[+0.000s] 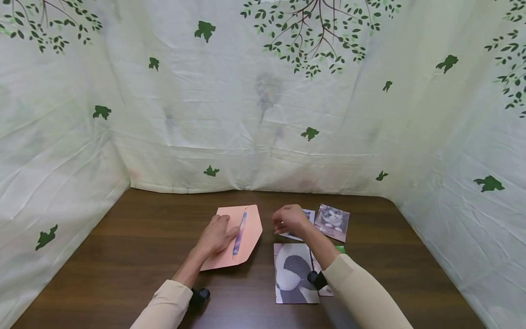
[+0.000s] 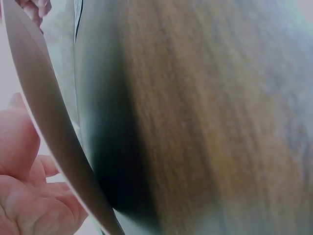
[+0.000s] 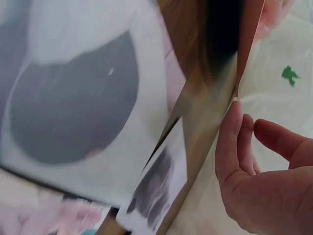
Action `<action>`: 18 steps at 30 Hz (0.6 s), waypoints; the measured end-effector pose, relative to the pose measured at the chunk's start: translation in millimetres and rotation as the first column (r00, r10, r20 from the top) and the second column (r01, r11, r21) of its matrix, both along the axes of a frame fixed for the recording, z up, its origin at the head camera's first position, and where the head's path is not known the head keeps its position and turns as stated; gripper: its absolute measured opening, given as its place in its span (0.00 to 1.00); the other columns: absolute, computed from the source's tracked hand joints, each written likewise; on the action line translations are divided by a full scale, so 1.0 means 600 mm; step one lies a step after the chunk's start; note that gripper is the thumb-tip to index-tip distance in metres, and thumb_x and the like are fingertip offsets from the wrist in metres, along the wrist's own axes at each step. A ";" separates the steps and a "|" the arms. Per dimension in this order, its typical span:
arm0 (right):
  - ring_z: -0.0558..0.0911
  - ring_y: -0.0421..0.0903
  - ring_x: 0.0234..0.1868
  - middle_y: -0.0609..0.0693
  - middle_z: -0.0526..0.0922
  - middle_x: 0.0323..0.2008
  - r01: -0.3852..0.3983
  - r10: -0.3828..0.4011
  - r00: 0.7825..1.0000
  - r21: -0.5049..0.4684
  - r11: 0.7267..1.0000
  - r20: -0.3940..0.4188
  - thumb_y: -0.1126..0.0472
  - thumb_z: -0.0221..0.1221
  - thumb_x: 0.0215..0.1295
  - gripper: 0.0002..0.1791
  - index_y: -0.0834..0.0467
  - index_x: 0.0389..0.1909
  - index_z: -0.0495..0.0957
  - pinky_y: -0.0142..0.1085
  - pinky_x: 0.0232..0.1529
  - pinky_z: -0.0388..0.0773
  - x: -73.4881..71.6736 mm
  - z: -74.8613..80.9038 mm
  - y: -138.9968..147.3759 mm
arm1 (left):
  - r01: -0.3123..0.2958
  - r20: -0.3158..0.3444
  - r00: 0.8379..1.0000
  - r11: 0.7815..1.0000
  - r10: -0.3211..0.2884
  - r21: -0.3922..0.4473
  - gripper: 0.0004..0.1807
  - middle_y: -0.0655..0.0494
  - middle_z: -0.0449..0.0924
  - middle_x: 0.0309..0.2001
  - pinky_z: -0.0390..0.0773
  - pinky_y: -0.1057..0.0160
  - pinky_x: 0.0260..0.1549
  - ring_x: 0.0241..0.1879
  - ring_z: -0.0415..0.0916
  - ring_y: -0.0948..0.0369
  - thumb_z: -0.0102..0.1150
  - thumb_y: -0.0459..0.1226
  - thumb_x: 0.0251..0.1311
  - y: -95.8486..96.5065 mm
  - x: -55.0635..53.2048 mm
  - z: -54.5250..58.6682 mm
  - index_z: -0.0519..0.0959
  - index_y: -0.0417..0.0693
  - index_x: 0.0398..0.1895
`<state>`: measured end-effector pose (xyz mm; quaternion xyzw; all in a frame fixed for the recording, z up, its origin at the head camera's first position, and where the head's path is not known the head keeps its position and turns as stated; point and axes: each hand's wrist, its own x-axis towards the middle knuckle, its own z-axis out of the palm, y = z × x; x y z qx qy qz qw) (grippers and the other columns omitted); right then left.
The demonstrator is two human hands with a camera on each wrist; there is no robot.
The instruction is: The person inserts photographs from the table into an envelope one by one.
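A pink envelope (image 1: 248,246) lies with its pointed flap spread out to the right. A narrow blue-purple strip (image 1: 239,237) shows along its slit. My left hand (image 1: 219,235) rests on the envelope with fingers and thumb over its upper face, and the left wrist view shows the envelope's edge (image 2: 54,112) raised off the table. To the right of the flap hovers my right hand (image 1: 291,219), its fingers loosely bent and nothing between them. In the right wrist view the right hand (image 3: 264,171) has thumb and fingers apart, fingertips near the envelope's edge (image 3: 247,44).
Several picture cards lie at the right: a cat photo (image 1: 333,222), a smaller photo (image 1: 310,214) partly behind my right hand, and a large grey-and-white picture (image 1: 293,274). My right forearm covers part of another card (image 1: 326,291). Leaf-printed cloth (image 1: 263,137) hangs around the wooden table (image 1: 102,274).
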<state>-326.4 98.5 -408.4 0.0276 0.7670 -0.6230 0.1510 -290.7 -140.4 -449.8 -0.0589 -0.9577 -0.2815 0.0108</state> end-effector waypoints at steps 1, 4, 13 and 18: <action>0.80 0.44 0.20 0.58 0.81 0.28 0.004 -0.004 1.000 0.002 1.000 0.000 0.70 0.56 0.63 0.15 0.77 0.48 0.77 0.39 0.30 0.85 -0.001 0.000 0.007 | -0.001 0.003 1.000 1.000 0.001 0.000 0.32 0.30 0.69 0.63 0.71 0.44 0.62 0.58 0.71 0.41 0.55 0.45 0.68 0.001 -0.001 0.000 0.69 0.28 0.66; 0.80 0.44 0.20 0.58 0.81 0.29 0.023 -0.023 1.000 0.013 1.000 0.000 0.70 0.56 0.62 0.15 0.76 0.47 0.77 0.38 0.29 0.85 -0.005 -0.003 0.025 | -0.007 0.012 1.000 1.000 0.007 0.000 0.33 0.30 0.69 0.63 0.71 0.44 0.62 0.57 0.71 0.41 0.56 0.45 0.68 0.001 -0.002 -0.001 0.69 0.28 0.66; 0.81 0.45 0.23 0.61 0.83 0.33 0.091 -0.092 0.996 0.059 0.994 0.008 0.70 0.57 0.62 0.12 0.73 0.45 0.77 0.37 0.28 0.85 -0.009 -0.002 0.077 | -0.004 0.023 1.000 1.000 0.005 -0.005 0.33 0.30 0.69 0.63 0.71 0.44 0.62 0.58 0.71 0.41 0.55 0.45 0.69 0.001 -0.001 0.002 0.69 0.29 0.67; 0.82 0.46 0.25 0.59 0.81 0.34 0.094 -0.095 0.996 0.088 0.992 0.002 0.68 0.57 0.64 0.17 0.74 0.50 0.76 0.37 0.32 0.85 -0.005 0.001 0.113 | -0.002 0.015 1.000 1.000 0.002 -0.008 0.32 0.30 0.69 0.62 0.72 0.45 0.61 0.57 0.71 0.42 0.55 0.45 0.68 0.001 0.000 0.002 0.69 0.28 0.66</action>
